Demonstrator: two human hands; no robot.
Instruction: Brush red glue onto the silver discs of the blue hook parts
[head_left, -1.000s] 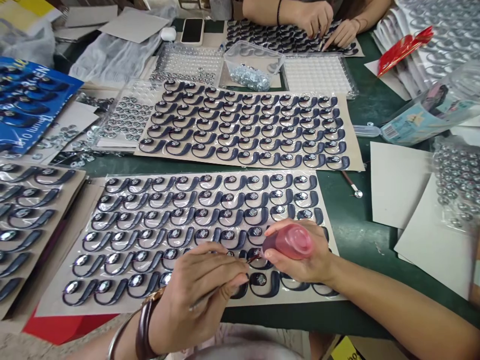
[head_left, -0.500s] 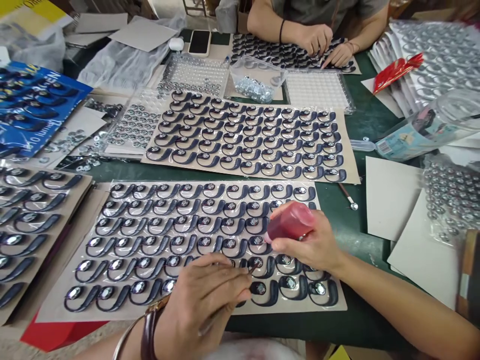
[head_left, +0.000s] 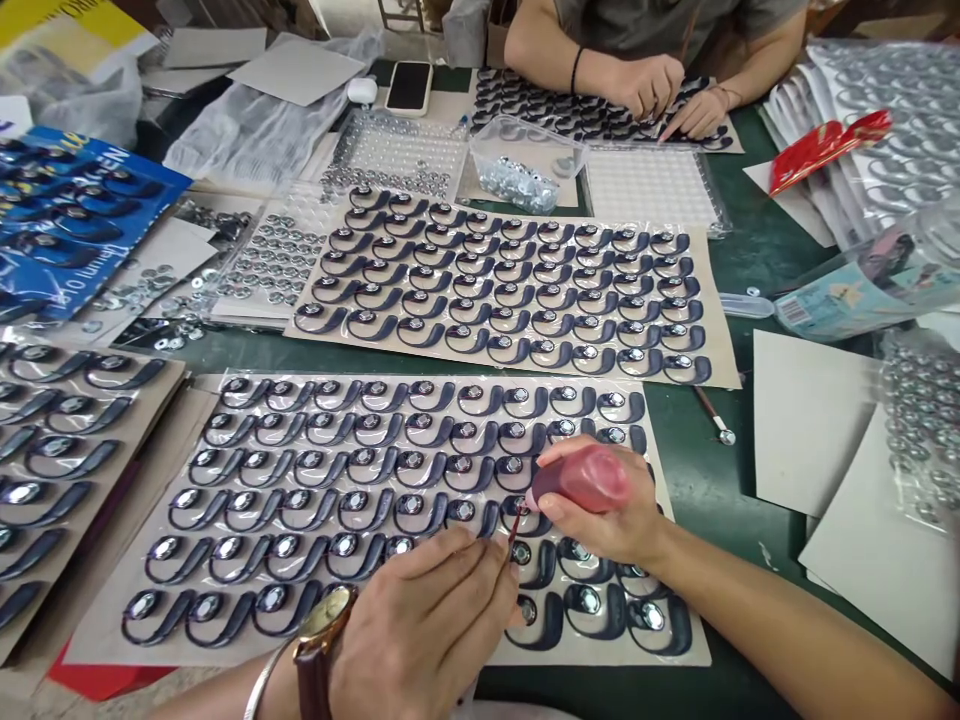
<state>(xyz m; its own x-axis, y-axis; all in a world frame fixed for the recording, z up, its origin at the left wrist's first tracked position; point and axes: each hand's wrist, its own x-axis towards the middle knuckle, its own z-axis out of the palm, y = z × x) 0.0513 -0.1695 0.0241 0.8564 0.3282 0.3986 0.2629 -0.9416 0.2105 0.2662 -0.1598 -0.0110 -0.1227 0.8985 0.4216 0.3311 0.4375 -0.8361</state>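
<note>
My left hand (head_left: pixel 431 620), wearing a watch (head_left: pixel 328 615), is closed around a thin dark-red stick (head_left: pixel 514 530). The stick's tip points up at one of the black curved pieces on the near sheet (head_left: pixel 97 640). My right hand (head_left: pixel 607 525) grips a squeeze bottle (head_left: pixel 585 478) of red liquid, tilted with its nozzle down to the left. Nozzle and stick tip are close together over the same piece; whether they touch it, I cannot tell. Rows of these curved pieces lie under clear film, most with a round shiny gem in a dark setting.
A second sheet of pieces (head_left: pixel 720 350) lies behind, with a clear tub of gems (head_left: pixel 517 185) and gem trays (head_left: pixel 656 185) beyond. Across the table a person's hands (head_left: pixel 649 88) work over another sheet. At right are a plastic jar (head_left: pixel 840 290), grey cards (head_left: pixel 810 420) and a stick (head_left: pixel 712 415).
Both hands have shifted slightly, the stick's tip moving up the sheet to the bottle's nozzle. The watch face has turned into sight. The whole view has shifted a little.
</note>
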